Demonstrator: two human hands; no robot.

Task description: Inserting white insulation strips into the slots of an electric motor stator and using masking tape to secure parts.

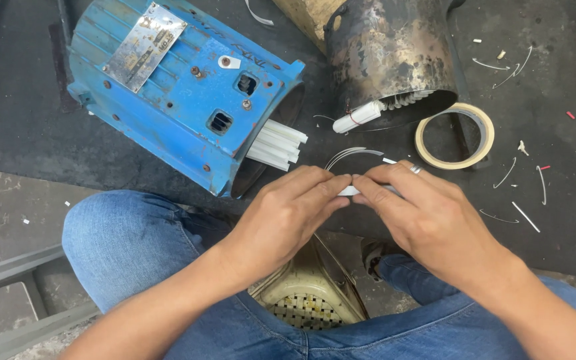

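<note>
A dark rubber mat [21, 127] covers the upper part of the view, dusty and flecked with pale scraps. Below its front edge on the left lies grey concrete floor [15, 200], stained and scuffed. Nearer than that concrete, at the lower left corner, a grey metal frame [8, 273] runs aslant. Light is even and soft, with faint shadows.
</note>
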